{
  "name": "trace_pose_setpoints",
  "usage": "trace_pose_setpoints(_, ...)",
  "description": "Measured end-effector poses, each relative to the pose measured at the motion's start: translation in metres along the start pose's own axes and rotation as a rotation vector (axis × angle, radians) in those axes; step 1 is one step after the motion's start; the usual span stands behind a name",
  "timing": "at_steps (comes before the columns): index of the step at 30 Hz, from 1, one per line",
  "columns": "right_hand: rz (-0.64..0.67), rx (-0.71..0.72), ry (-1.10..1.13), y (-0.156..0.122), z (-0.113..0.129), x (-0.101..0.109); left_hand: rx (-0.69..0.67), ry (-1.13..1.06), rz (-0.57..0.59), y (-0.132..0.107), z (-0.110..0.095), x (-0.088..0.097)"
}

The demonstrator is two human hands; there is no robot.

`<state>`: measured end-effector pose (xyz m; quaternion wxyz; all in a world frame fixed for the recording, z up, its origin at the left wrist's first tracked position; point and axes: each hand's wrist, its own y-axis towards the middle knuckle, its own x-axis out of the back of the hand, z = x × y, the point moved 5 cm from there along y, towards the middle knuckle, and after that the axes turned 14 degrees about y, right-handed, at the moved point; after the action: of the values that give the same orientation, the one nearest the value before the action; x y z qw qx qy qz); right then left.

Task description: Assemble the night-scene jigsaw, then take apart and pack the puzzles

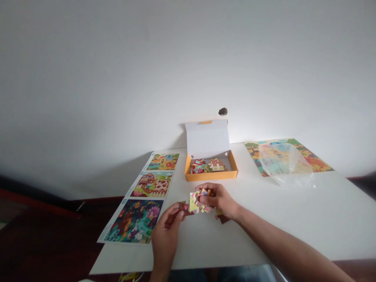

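Over the near middle of the white table, my right hand [219, 199] is closed round several colourful jigsaw puzzle pieces [194, 200], one pale green and others pink and brown. Just to the left, my left hand [168, 225] pinches a brown puzzle piece [185, 208] between thumb and fingers. The two hands are close together, and the brown piece's edge meets or overlaps the pieces in my right hand. Behind them stands an orange cardboard box [211, 176] with its white lid raised. More puzzle pieces [216, 165] lie inside it in two groups.
A printed sheet [157, 197] with three pictures lies along the table's left edge. At the back right, a clear plastic bag [286, 164] rests partly on a colourful assembled-looking picture [315, 158]. A white wall [117, 78] with a hole rises behind the table [293, 219].
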<state>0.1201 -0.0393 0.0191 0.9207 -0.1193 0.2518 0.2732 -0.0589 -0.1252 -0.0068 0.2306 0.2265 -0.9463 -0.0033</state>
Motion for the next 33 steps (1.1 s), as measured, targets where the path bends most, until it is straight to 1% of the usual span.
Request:
trace_pose_setpoints(2,0.012,0.031,-0.138,0.000,-0.005,0.000,-0.006,-0.039,0.042,0.000,-0.003,-0.005)
trace_pose_setpoints(5,-0.026,0.150,-0.308,-0.002,-0.006,0.001,-0.054,-0.028,0.133,-0.005,-0.009,-0.014)
trace_pose_setpoints(7,-0.028,0.206,-0.335,-0.004,-0.003,-0.001,-0.092,0.009,0.135,-0.007,-0.011,-0.015)
trace_pose_setpoints(9,-0.068,0.281,-0.366,-0.007,0.009,0.001,-0.182,0.088,0.130,-0.009,-0.015,-0.016)
trace_pose_setpoints(10,-0.122,0.351,-0.403,-0.009,0.018,0.005,-0.258,0.155,0.145,-0.010,-0.020,-0.018)
trace_pose_setpoints(12,-0.282,0.538,-0.513,-0.013,0.039,0.017,-0.450,0.345,0.212,-0.016,-0.031,-0.029)
trace_pose_setpoints(14,-0.471,0.695,-0.613,-0.016,0.058,0.036,-0.621,0.556,0.280,-0.023,-0.040,-0.045)
trace_pose_setpoints(15,-0.560,0.743,-0.657,-0.015,0.065,0.046,-0.671,0.643,0.293,-0.027,-0.044,-0.054)
trace_pose_setpoints(16,-0.638,0.768,-0.697,-0.014,0.070,0.057,-0.695,0.710,0.290,-0.030,-0.048,-0.062)
trace_pose_setpoints(18,-0.753,0.775,-0.778,-0.009,0.078,0.076,-0.684,0.799,0.272,-0.034,-0.053,-0.078)
trace_pose_setpoints(20,-0.813,0.742,-0.843,-0.003,0.082,0.090,-0.656,0.822,0.235,-0.037,-0.059,-0.090)
trace_pose_setpoints(23,-0.802,0.663,-0.933,0.007,0.086,0.098,-0.633,0.788,0.182,-0.036,-0.068,-0.100)
trace_pose_setpoints(26,-0.749,0.621,-1.032,0.013,0.086,0.096,-0.651,0.710,0.168,-0.033,-0.075,-0.104)
trace_pose_setpoints(30,-0.694,0.694,-1.084,0.015,0.082,0.093,-0.703,0.548,0.212,-0.030,-0.078,-0.106)
trace_pose_setpoints(31,-0.688,0.718,-1.082,0.015,0.081,0.093,-0.711,0.500,0.196,-0.029,-0.079,-0.104)
trace_pose_setpoints(33,-0.677,0.754,-1.061,0.015,0.077,0.097,-0.729,0.414,0.114,-0.020,-0.085,-0.097)
